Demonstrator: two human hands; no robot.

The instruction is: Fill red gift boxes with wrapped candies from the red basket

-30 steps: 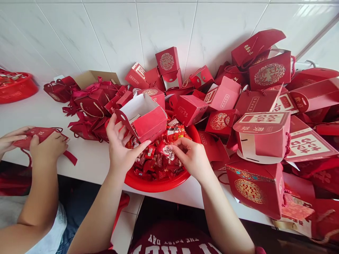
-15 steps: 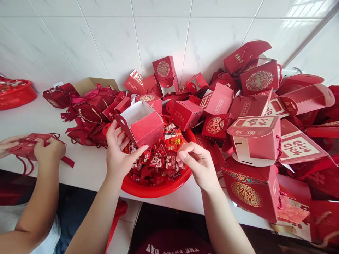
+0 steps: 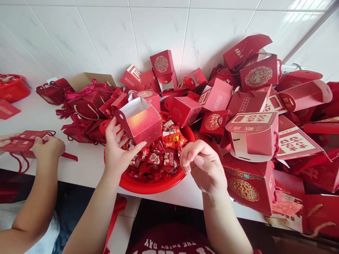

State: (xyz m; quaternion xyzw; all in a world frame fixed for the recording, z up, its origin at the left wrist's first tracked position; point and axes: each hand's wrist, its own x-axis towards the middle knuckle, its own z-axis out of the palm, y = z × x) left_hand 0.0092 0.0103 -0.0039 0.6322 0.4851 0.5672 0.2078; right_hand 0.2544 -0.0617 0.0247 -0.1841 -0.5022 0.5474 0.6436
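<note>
My left hand [image 3: 118,150] grips a red paper candy box [image 3: 145,125] from the side, with fingers under one end and the thumb along its lower edge. The box is tilted, its top open and its white inside showing. Under it stands a red plastic basin [image 3: 152,187] full of wrapped red candies [image 3: 156,158]. My right hand [image 3: 205,167] hovers at the basin's right rim, its fingers curled in and the thumb folded across. Whatever those fingers may hold is hidden.
Many red gift boxes [image 3: 217,121] pile up behind and to the right. Ribboned boxes [image 3: 86,106] gather at the left, before a tiled wall [image 3: 161,28]. A co-worker's hand [image 3: 49,146] handles a red box [image 3: 23,143]. Another red basin [image 3: 14,88] stands far left.
My right hand has shifted slightly right, its wrist turned and fingers curled differently. My left hand keeps the box nearly in place. The view has moved a little.
</note>
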